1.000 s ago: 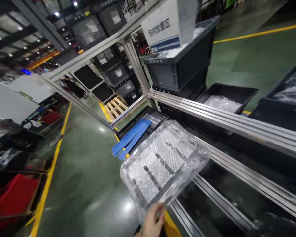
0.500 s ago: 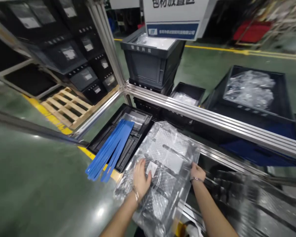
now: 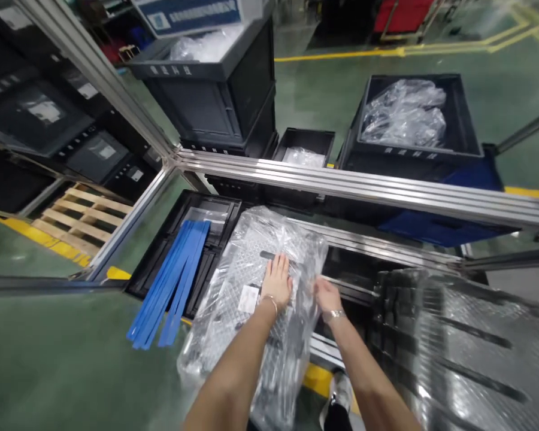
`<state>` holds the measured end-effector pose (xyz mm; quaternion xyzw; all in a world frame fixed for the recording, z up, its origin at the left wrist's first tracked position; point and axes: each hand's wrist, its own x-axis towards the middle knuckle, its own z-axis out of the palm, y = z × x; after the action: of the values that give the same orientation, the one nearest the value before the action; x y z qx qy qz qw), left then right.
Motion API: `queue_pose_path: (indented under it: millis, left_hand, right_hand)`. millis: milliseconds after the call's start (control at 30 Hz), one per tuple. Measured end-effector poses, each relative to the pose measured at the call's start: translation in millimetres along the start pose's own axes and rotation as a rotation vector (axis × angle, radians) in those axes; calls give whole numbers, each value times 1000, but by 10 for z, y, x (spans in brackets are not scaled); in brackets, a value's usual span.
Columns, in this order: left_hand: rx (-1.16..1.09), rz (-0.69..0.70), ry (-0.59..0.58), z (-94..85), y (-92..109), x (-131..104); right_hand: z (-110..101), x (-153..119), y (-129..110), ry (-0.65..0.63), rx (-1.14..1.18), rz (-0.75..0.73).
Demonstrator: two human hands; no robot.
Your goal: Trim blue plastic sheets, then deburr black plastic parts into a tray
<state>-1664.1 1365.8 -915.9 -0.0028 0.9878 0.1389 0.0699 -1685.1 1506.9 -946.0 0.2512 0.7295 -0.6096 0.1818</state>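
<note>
In front of me lies a flat package wrapped in clear plastic (image 3: 233,281), with grey-white panels, dark slots and a small white label (image 3: 248,299) on it. My left hand (image 3: 277,280) rests flat on its upper face, fingers stretched out, just right of the label. At the package's right edge, my right hand (image 3: 327,294) has its fingers curled closed against the plastic wrap; the fingertips are partly hidden. Left of the package, blue strips (image 3: 175,281) lie fanned across a black crate (image 3: 139,269).
An aluminium frame rail (image 3: 341,187) runs across beyond the package. Behind it stand dark bins (image 3: 202,108), one of them an open bin (image 3: 363,149) holding crumpled plastic. More plastic-wrapped grey parts (image 3: 480,353) lie at the right. A wooden pallet (image 3: 83,218) sits at the left.
My left hand has slid up and right across the package, from left of the label to right of it. My right hand stays at the right edge. The camera view has shifted.
</note>
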Motion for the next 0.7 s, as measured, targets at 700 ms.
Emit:
queue_pose_path:
  millis: [700]
  left_hand:
    - [290,582,-645,-805,620,-263]
  right_hand:
    - [-566,-1192,30,-301,-139,-245]
